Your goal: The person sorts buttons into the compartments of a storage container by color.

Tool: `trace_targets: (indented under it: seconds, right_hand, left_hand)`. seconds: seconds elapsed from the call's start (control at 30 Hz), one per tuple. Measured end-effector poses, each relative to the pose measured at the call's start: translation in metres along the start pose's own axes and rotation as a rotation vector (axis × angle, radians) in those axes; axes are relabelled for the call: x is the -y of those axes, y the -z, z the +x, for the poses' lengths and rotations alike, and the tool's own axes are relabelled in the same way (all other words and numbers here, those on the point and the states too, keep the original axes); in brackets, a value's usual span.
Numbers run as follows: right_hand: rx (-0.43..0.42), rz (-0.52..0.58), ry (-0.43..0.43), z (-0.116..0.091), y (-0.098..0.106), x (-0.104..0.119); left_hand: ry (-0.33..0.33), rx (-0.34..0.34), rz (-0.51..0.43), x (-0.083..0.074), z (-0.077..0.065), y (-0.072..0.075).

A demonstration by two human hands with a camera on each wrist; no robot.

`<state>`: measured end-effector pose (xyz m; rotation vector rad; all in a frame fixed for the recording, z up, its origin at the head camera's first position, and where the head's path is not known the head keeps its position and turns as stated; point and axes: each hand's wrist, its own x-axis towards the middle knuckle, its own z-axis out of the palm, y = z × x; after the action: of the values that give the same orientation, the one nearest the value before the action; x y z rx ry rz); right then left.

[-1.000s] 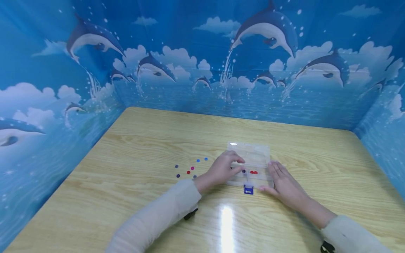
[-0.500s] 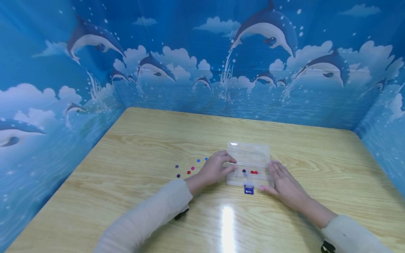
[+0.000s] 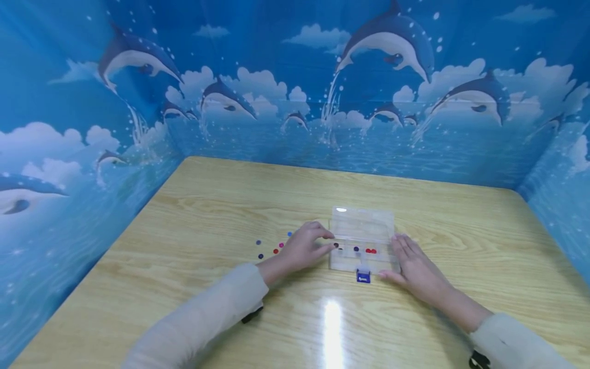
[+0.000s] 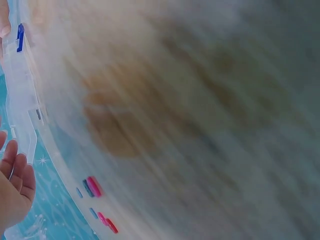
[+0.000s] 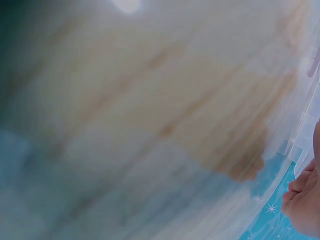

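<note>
A clear plastic box (image 3: 345,264) with a blue latch (image 3: 363,276) stands on the table, its transparent lid (image 3: 363,221) tipped back. Inside it lie dark button-like discs (image 3: 356,249) and a pair of red discs (image 3: 371,251). My left hand (image 3: 301,247) is at the box's left end, thumb and forefinger apart beside a dark disc (image 3: 336,245), with nothing visible between them. My right hand (image 3: 417,266) rests against the box's right end, fingers straight along the side and thumb at the front corner. In the left wrist view, the left fingers (image 4: 17,170) are spread loosely.
Several loose discs lie left of the box, among them a red disc (image 3: 275,251), a pink disc (image 3: 281,245) and a blue disc (image 3: 290,233). The left hand and forearm cover part of this area. A dolphin-print curtain (image 3: 295,77) surrounds the wooden table (image 3: 230,195).
My left hand has drawn back leftward from over the box, uncovering dark discs at its left end and covering some loose discs. The right hand and the box have stayed put.
</note>
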<state>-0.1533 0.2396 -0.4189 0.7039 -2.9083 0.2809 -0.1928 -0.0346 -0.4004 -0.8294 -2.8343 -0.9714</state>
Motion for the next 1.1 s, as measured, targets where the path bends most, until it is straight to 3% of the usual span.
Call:
trace_targets:
  seconds: [0.27, 0.53, 0.8, 1.1]
  right_hand:
    - [0.006, -0.003, -0.006, 0.000, -0.002, -0.001]
    - [-0.009, -0.009, -0.001, 0.000, 0.000, 0.000]
    - [0.008, -0.008, -0.003, 0.000, 0.001, 0.000]
    - [0.022, 0.000, -0.009, 0.000, -0.001, -0.001]
  left_hand:
    - [-0.005, -0.019, 0.000, 0.008, -0.007, 0.005]
    - [0.031, -0.040, -0.013, 0.019, -0.013, 0.014]
    - [0.008, -0.124, -0.043, 0.033, -0.017, 0.026]
    - [0.016, -0.147, -0.063, 0.043, -0.025, 0.034]
